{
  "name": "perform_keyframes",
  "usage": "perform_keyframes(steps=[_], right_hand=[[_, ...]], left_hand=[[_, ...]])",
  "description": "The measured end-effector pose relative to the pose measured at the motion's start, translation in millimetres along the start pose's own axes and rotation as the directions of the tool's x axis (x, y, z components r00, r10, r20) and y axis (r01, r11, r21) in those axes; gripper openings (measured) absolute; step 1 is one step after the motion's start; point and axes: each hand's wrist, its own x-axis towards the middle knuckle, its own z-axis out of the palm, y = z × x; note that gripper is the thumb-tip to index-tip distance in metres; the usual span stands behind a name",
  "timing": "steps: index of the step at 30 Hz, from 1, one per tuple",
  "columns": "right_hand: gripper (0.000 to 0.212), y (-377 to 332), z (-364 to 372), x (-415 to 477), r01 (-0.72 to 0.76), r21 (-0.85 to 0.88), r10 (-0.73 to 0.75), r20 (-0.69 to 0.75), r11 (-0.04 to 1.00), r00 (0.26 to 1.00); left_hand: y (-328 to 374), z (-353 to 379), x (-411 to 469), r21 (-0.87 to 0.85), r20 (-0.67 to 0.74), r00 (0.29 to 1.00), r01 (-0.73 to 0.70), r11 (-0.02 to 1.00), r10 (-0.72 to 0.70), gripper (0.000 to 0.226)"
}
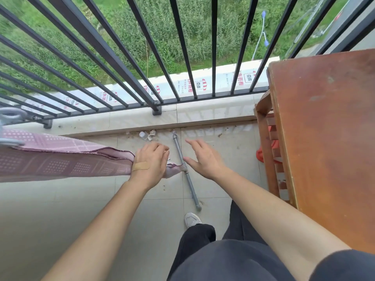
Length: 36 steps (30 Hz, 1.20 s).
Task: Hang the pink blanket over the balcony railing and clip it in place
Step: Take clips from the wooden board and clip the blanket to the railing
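The pink checked blanket [60, 159] stretches in from the left edge, held up above the tiled floor. My left hand [150, 161], with a plaster on its back, grips the blanket's right end, and a corner of cloth pokes out past the hand. My right hand [203, 159] hovers just right of it with fingers spread and holds nothing. Grey clips [12, 116] sit on the blanket at the far left edge, blurred. The dark balcony railing [121, 63] stands ahead, beyond the blanket.
A grey metal rod [185, 169] lies on the floor under my hands. A brown wooden table [324, 138] fills the right side, with something red [261, 155] beneath it. Small litter [148, 135] lies by the ledge. My shoe [191, 219] and dark trousers are below.
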Motion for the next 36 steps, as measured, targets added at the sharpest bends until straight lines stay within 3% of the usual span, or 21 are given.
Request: perform_keyframes(steps=[3, 7, 12, 15, 18, 22, 26, 29, 33, 36], right_hand=[[0.063, 7, -32, -15, -0.072, -0.045, 0.062, -0.196, 0.996, 0.979], [0.063, 25, -69, -53, -0.212, -0.158, 0.148, -0.341, 0.964, 0.928], [0.065, 57, -91, -142, -0.457, -0.217, 0.303, -0.502, 0.863, 0.81], [0.065, 77, -88, -210, -0.62, -0.143, 0.452, -0.563, 0.772, 0.692], [0.064, 101, -82, -277, -0.746, -0.072, 0.584, -0.574, 0.662, 0.574], [0.069, 145, -84, -348, -0.881, 0.033, 0.783, -0.476, 0.472, 0.401], [0.075, 199, -102, -394, -0.936, 0.115, 0.881, -0.39, 0.334, 0.266], [0.073, 249, -117, -411, -0.931, 0.163, 0.887, -0.393, 0.327, 0.243], [0.074, 300, -123, -424, -0.921, 0.184, 0.903, -0.333, 0.344, 0.271], [0.053, 324, -118, -432, -0.903, 0.189, 0.895, -0.312, 0.386, 0.318]], left_hand=[[17, -20, 3, -0.036, -0.104, 0.995, 0.003, 0.999, -0.007, 0.034], [41, -36, -5, -0.042, -0.227, 0.973, -0.041, 0.998, 0.03, 0.039], [75, -22, -20, -0.091, -0.229, 0.966, -0.148, 0.985, 0.124, 0.055], [109, 4, -26, -0.114, -0.083, 0.972, -0.227, 0.967, 0.219, 0.057], [156, 27, -31, -0.102, 0.042, 0.918, -0.389, 0.916, 0.394, 0.061], [230, 47, -41, -0.1, 0.153, 0.826, -0.533, 0.84, 0.543, 0.062], [293, 74, -54, -0.117, 0.244, 0.772, -0.578, 0.808, 0.588, 0.062], [329, 109, -59, -0.094, 0.343, 0.752, -0.568, 0.817, 0.563, 0.061], [360, 156, -61, -0.082, 0.58, 0.659, -0.538, 0.839, 0.479, 0.06], [373, 178, -66, -0.01, 0.724, 0.595, -0.497, 0.868, 0.349, 0.06]])
